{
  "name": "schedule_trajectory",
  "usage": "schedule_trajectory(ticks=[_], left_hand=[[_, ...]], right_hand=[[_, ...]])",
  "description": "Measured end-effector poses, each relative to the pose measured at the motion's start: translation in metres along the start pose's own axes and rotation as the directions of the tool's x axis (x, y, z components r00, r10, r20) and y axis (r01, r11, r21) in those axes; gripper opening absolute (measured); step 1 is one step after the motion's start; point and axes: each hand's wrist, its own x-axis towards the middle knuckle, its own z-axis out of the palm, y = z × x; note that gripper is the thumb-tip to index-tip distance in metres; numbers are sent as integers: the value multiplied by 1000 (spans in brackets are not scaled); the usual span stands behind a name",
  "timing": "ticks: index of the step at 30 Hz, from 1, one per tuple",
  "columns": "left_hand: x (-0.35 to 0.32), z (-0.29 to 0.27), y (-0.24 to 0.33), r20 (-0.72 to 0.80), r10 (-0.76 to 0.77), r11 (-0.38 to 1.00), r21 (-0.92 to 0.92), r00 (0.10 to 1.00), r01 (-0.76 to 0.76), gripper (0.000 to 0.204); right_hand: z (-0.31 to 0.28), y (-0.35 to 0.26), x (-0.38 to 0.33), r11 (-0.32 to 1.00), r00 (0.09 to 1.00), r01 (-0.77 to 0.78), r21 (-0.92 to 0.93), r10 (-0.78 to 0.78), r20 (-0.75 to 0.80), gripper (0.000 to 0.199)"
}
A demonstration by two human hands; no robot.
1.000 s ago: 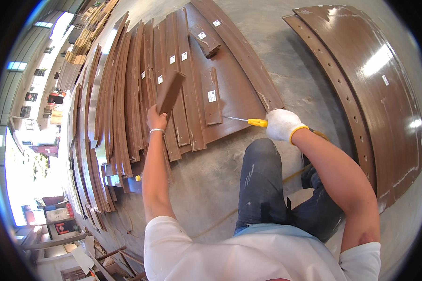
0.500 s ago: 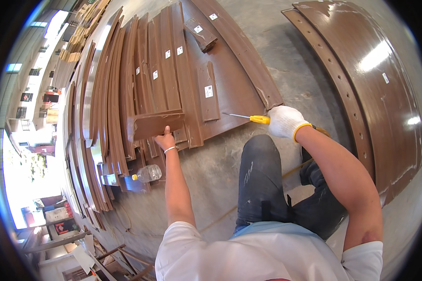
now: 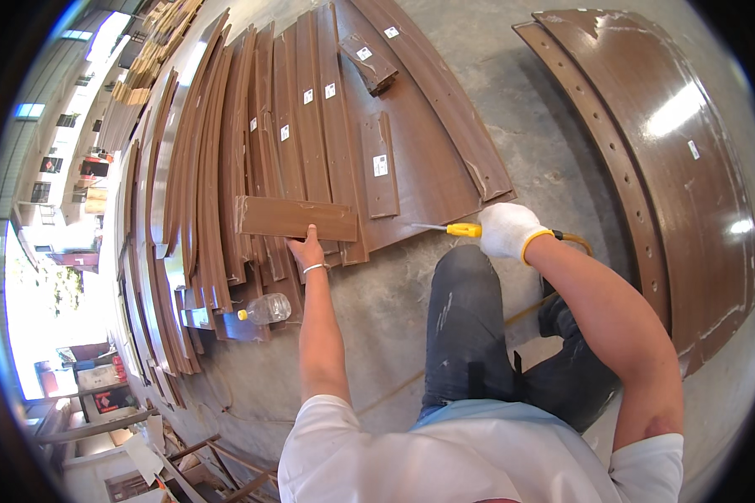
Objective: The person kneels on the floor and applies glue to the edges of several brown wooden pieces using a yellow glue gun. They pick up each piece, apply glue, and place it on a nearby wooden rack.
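Bare, with a band at the wrist, my left hand (image 3: 308, 247) grips a short brown board (image 3: 298, 217) by its near edge, thumb on top and the other fingers mostly hidden under it. The board is held over the ends of several long brown panels (image 3: 292, 75). My right hand (image 3: 512, 230), in a white knit glove with a yellow cuff, is closed around a yellow air blow gun (image 3: 464, 230). Its thin metal nozzle (image 3: 429, 225) points left toward the board, apart from it. A hose (image 3: 577, 241) shows behind the glove.
Small brown blocks (image 3: 380, 180) with white labels lie on a wide brown panel (image 3: 428, 159). A clear plastic bottle (image 3: 268, 309) with a yellow cap lies left of my forearm. Large curved brown panels (image 3: 646, 109) stand at the right. A thin hose crosses the concrete floor (image 3: 377, 335).
The short board has swung round and slightly right, showing its broad face more fully. My left hand moved a little right with it. The blow gun is lowered slightly.
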Motion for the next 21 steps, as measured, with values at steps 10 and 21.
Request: schedule_trajectory(ticks=[10,21], left_hand=[[18,20,18,7,-104,958,-268,995,102,61],[0,26,68,-8,-290,704,-679,957,208,47]], right_hand=[[-5,-23,2,998,986,-7,69,18,-163,27],[4,-37,9,999,990,-21,27,25,-139,26]])
